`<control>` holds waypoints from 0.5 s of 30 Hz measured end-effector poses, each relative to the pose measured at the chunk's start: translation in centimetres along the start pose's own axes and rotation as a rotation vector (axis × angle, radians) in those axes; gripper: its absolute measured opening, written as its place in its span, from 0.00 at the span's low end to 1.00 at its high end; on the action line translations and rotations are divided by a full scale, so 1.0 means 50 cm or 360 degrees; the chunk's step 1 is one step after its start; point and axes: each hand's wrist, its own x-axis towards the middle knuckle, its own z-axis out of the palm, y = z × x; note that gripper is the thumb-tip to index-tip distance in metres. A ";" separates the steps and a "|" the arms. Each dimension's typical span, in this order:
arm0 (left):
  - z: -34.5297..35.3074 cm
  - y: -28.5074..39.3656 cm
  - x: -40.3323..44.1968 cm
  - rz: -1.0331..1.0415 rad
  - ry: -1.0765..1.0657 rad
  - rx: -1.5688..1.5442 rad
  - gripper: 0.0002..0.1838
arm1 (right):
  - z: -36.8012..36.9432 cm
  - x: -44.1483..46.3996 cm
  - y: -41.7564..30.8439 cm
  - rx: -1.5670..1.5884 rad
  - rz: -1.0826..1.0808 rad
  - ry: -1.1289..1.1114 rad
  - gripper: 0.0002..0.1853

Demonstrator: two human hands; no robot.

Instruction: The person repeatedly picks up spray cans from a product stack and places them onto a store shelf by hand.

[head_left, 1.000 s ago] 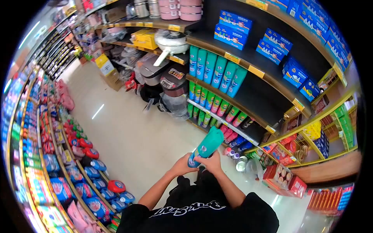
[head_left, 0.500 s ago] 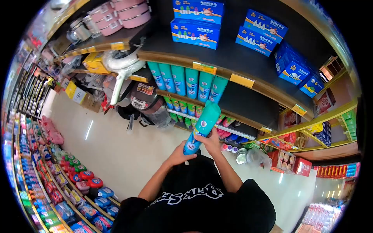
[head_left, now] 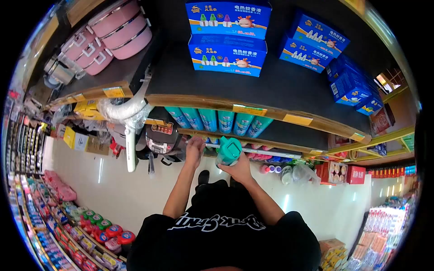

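The head camera is looking down past a black shirt (head_left: pixel 217 239) at both hands, which are working close to a shop shelf. The right hand (head_left: pixel 239 170) is gripping a teal can (head_left: pixel 229 152) just above the middle of the picture, with one end turning up toward the camera. The left hand (head_left: pixel 194 150) is hanging at the can's 9 o'clock, apart from it, with its fingers partly bending; whether they are touching the shelf front or holding something small, I cannot tell. At 12 o'clock from the held can, a row of teal cans (head_left: pixel 226 122) is standing on the lower shelf (head_left: pixel 294 136), close under the edge of the upper shelf (head_left: pixel 162 81), where blue boxes (head_left: pixel 228 54) are sitting. Since only one hand is carrying the weight, a slackening grip could be letting the can slip to the floor (head_left: pixel 113 185). The upper edge is leaving little headroom, so raising the can too high could be knocking it there, and pushing it in carelessly could be tipping its neighbours. At the left hand's 9 o'clock, a plastic-wrapped pan (head_left: pixel 130 149) is jutting its white handle outward; a wide elbow or sleeve could be catching it and dragging the pan down.
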 end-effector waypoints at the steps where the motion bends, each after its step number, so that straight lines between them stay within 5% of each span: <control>1: -0.010 0.006 0.024 -0.0040 -0.0021 -0.0139 0.15 | 0.011 0.009 -0.019 0.0040 0.0045 -0.0022 0.37; 7: -0.019 0.033 0.138 -0.0319 -0.0108 -0.0647 0.14 | 0.097 0.054 -0.044 -0.0154 -0.0204 0.0132 0.36; 15: -0.020 0.034 0.206 -0.0508 -0.0075 -0.0449 0.21 | 0.143 0.092 -0.083 -0.0190 -0.0390 0.0334 0.36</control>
